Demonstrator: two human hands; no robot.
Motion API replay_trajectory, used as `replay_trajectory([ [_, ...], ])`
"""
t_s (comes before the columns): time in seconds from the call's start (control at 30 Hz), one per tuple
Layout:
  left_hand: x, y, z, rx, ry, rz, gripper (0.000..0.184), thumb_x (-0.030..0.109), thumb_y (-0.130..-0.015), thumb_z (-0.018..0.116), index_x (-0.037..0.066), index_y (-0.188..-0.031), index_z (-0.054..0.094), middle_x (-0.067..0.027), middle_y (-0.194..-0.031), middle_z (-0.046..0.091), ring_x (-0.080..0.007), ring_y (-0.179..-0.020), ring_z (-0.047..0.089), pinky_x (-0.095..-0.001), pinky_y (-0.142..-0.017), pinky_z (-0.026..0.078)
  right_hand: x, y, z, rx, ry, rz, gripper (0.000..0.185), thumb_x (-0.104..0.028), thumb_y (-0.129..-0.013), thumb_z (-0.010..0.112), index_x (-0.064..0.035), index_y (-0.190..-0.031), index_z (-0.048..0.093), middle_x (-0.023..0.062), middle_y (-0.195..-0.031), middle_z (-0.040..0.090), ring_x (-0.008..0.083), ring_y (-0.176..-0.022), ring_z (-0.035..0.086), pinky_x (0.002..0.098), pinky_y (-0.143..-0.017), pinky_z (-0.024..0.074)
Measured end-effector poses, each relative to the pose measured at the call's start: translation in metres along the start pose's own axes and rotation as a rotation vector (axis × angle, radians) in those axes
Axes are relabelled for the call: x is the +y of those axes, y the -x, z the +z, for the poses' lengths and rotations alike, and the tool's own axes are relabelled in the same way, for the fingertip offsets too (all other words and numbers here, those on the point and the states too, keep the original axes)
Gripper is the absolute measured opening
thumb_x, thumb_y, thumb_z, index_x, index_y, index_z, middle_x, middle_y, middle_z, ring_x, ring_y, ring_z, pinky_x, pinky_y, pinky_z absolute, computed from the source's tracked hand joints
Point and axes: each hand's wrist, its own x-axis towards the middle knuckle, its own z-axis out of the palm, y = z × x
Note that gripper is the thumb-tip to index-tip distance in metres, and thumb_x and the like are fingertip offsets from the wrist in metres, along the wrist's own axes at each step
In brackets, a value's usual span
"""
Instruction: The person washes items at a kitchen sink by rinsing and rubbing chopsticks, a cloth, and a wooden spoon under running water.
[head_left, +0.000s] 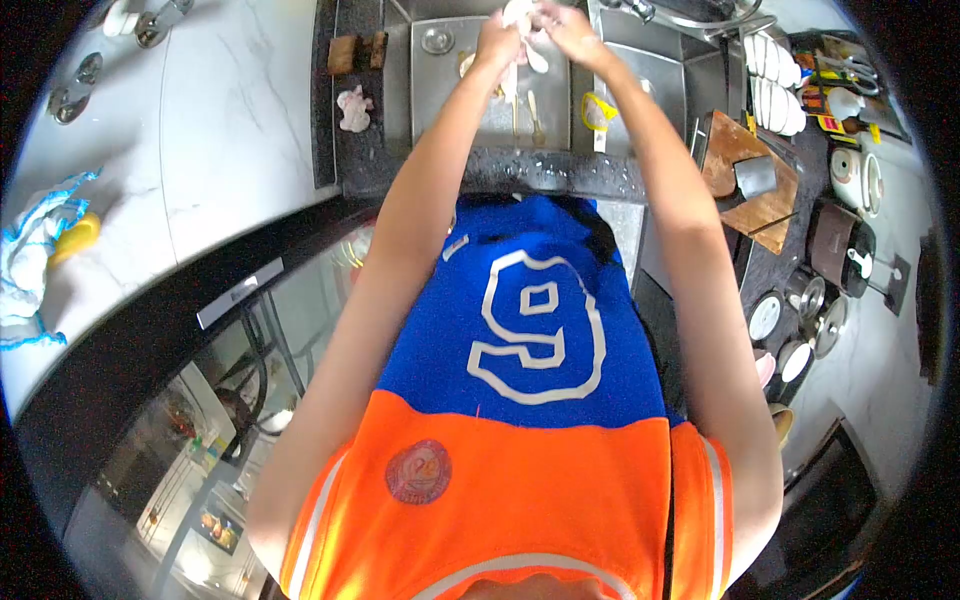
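Observation:
Over the left basin of the steel sink (425,85), my left hand (500,45) and my right hand (568,35) meet, fingers curled in. A small white thing (520,12) shows between them at the top edge of the view; blur hides its kind. Just below the fingers hangs a white spoon-shaped piece (537,61), close against my left hand. My right hand is smeared and its fingertips touch the white thing. Lower in the basin lie a pale spoon (533,108) and a thin stick-like utensil (515,118).
A yellow-and-white object (598,112) sits at the sink's divider. A crumpled pale cloth (354,108) and brown sponge blocks (343,55) lie left. On the right stand a cleaver (755,177) on a wooden board (760,215), and white bowls (775,105). The tap (640,10) is above.

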Motion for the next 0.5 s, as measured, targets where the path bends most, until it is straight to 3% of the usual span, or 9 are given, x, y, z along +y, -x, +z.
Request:
replay_trajectory([
  [0.03, -0.002, -0.005, 0.002, 0.025, 0.03, 0.073, 0.02, 0.021, -0.088, 0.047, 0.007, -0.101, 0.05, -0.0053, -0.07, 0.054, -0.0087, -0.048, 0.046, -0.0232, -0.04, 0.037, 0.013, -0.009, -0.012, -0.085, 0.215, -0.153, 0.021, -0.018, -0.082, 0.047, -0.0004, -0.086, 0.057, 0.0183, -0.079, 0.06, 0.0298, -0.074, 0.057, 0.0363, -0.069, 0.0453],
  [0.1, -0.012, -0.015, 0.01, 0.17, 0.036, 0.066, 0.027, 0.026, -0.085, 0.048, 0.007, -0.103, 0.048, -0.0008, -0.069, 0.051, -0.0136, -0.052, 0.047, -0.0266, -0.042, 0.041, 0.026, -0.008, -0.019, 0.133, -0.154, 0.006, 0.03, -0.026, -0.087, 0.042, -0.0013, -0.076, 0.057, 0.015, -0.072, 0.059, 0.0233, -0.066, 0.056, 0.0337, -0.063, 0.044],
  [0.17, -0.036, -0.037, 0.004, 0.143, 0.074, 0.036, 0.026, 0.029, -0.085, 0.048, 0.008, -0.101, 0.049, -0.0005, -0.067, 0.05, -0.0131, -0.052, 0.047, -0.0262, -0.042, 0.04, 0.066, -0.019, -0.028, 0.126, -0.148, 0.027, 0.037, -0.03, -0.089, 0.038, -0.0017, -0.074, 0.057, 0.0132, -0.067, 0.057, 0.0221, -0.063, 0.054, 0.0332, -0.061, 0.0429],
  [0.23, -0.07, -0.062, -0.01, 0.068, 0.155, -0.026, 0.027, 0.033, -0.084, 0.049, 0.009, -0.096, 0.051, 0.0002, -0.065, 0.049, -0.0122, -0.051, 0.046, -0.0254, -0.042, 0.039, 0.096, -0.03, -0.044, 0.121, 0.154, 0.21, 0.047, -0.039, -0.087, 0.035, -0.0025, -0.071, 0.059, 0.0167, -0.066, 0.059, 0.031, -0.068, 0.057, 0.0421, -0.066, 0.0429],
  [0.3, -0.082, -0.082, -0.02, -0.005, 0.242, -0.074, 0.028, 0.038, -0.084, 0.05, 0.011, -0.091, 0.052, 0.0009, -0.063, 0.047, -0.0113, -0.05, 0.045, -0.0247, -0.041, 0.038, 0.1, -0.034, -0.066, 0.144, 0.569, 0.216, 0.044, -0.039, -0.086, 0.037, -0.0031, -0.073, 0.06, 0.0196, -0.073, 0.059, 0.0359, -0.075, 0.057, 0.045, -0.07, 0.0429],
  [0.33, -0.043, -0.064, -0.012, -0.122, 0.308, -0.181, 0.03, 0.042, -0.084, 0.049, 0.013, -0.078, 0.049, 0.0028, -0.057, 0.042, -0.008, -0.044, 0.039, -0.0215, -0.037, 0.031, 0.109, -0.037, -0.074, 0.143, 0.565, 0.207, 0.044, -0.039, -0.086, 0.037, -0.0031, -0.073, 0.06, 0.0196, -0.073, 0.059, 0.0359, -0.075, 0.057, 0.045, -0.07, 0.0429],
  [0.5, -0.023, -0.053, 0.01, -0.017, 0.24, -0.188, 0.029, 0.04, -0.087, 0.046, 0.015, -0.073, 0.045, 0.0037, -0.054, 0.038, -0.006, -0.04, 0.033, -0.0205, -0.034, 0.025, 0.15, -0.039, -0.093, 0.075, 0.703, -0.014, 0.04, -0.038, -0.084, 0.038, -0.0038, -0.082, 0.059, 0.0218, -0.078, 0.059, 0.0408, -0.078, 0.055, 0.0479, -0.072, 0.042],
])
